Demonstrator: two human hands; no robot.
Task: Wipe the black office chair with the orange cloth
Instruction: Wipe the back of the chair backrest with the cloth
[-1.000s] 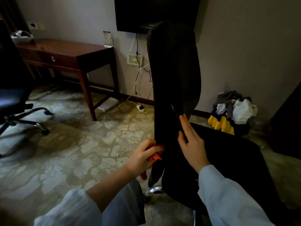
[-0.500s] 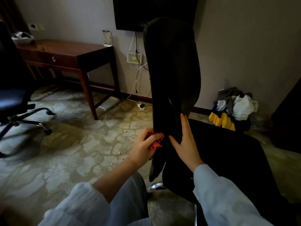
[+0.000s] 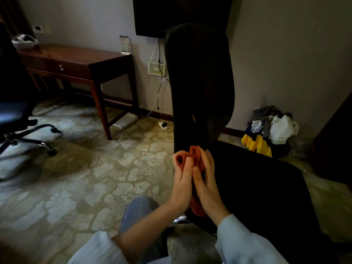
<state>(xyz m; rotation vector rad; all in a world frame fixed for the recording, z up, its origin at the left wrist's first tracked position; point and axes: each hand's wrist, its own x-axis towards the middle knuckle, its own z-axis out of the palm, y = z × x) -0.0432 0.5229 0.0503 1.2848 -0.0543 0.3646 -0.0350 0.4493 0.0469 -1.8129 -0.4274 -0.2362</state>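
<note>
The black office chair (image 3: 253, 187) stands right in front of me, its tall backrest (image 3: 200, 82) upright and its seat spreading to the right. The orange cloth (image 3: 196, 159) is bunched between both hands at the base of the backrest, with a fold hanging below the palms. My left hand (image 3: 182, 181) grips the cloth's left side. My right hand (image 3: 206, 181) presses against its right side, fingers wrapped over it. Both hands touch each other beside the seat's left edge.
A dark wooden desk (image 3: 76, 61) stands at the back left. A second office chair (image 3: 21, 121) with a wheeled base is at the far left. A pile of clothes and bags (image 3: 268, 130) lies by the wall at right. Cables and a plug (image 3: 163, 125) trail on the patterned carpet.
My right hand left the backrest and came down onto the cloth. Both hands now hold the cloth together, and it is more spread out and visible than before.
</note>
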